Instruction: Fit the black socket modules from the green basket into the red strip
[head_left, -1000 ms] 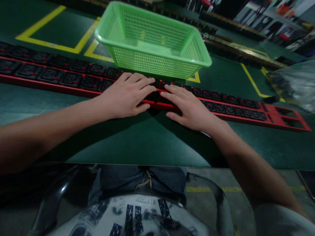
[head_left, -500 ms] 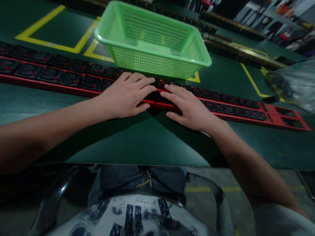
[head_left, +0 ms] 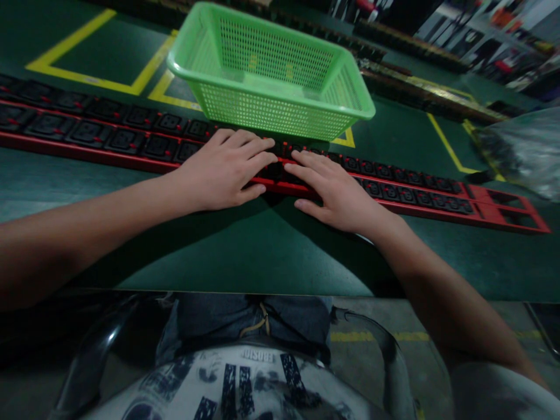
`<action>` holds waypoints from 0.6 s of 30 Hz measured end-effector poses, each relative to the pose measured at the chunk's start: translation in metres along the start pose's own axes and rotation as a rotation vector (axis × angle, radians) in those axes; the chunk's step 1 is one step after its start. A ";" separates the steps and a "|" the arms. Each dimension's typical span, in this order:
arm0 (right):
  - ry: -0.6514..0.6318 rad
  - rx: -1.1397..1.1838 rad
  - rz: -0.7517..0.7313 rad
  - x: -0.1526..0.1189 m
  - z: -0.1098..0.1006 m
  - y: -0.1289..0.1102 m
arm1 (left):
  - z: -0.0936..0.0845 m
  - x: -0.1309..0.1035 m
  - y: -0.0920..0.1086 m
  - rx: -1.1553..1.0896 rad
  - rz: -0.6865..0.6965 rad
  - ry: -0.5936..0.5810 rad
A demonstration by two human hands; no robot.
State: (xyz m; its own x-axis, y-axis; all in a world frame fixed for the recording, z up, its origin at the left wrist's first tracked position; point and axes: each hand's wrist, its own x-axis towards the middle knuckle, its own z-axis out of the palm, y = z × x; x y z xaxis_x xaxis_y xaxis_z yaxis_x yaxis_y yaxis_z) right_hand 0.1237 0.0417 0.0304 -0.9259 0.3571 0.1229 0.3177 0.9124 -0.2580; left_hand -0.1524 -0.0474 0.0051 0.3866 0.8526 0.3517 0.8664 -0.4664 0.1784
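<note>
Two long red power strips (head_left: 485, 204), set with rows of black outlet sockets (head_left: 160, 146), lie side by side across the green table. My left hand (head_left: 231, 166) lies palm down over their middle, fingers stretched to the right and thumb near the front edge. Just to its right, my right hand (head_left: 335, 189) rests palm down with its fingers spread and pointing left. Both hands are open and hold nothing. The sockets beneath the palms and fingers are hidden.
A green plastic basket (head_left: 280, 114) stands right behind the strips. Clear plastic wrapping (head_left: 529, 149) lies at the far right. Yellow tape lines (head_left: 94, 81) mark the green table (head_left: 245, 251), and another long strip of parts (head_left: 420, 96) runs along the back.
</note>
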 end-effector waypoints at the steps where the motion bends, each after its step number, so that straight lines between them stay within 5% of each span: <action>1: -0.001 0.002 0.001 0.000 0.000 0.000 | 0.000 0.000 0.000 0.002 0.001 -0.001; 18: -0.003 -0.005 -0.005 0.000 0.000 0.001 | 0.001 0.000 -0.001 0.001 0.011 0.013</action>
State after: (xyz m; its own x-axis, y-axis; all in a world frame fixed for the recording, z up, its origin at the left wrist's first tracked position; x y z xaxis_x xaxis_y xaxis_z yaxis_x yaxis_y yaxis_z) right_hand 0.1240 0.0422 0.0297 -0.9281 0.3519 0.1218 0.3139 0.9153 -0.2524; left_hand -0.1526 -0.0467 0.0042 0.3918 0.8443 0.3657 0.8624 -0.4754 0.1736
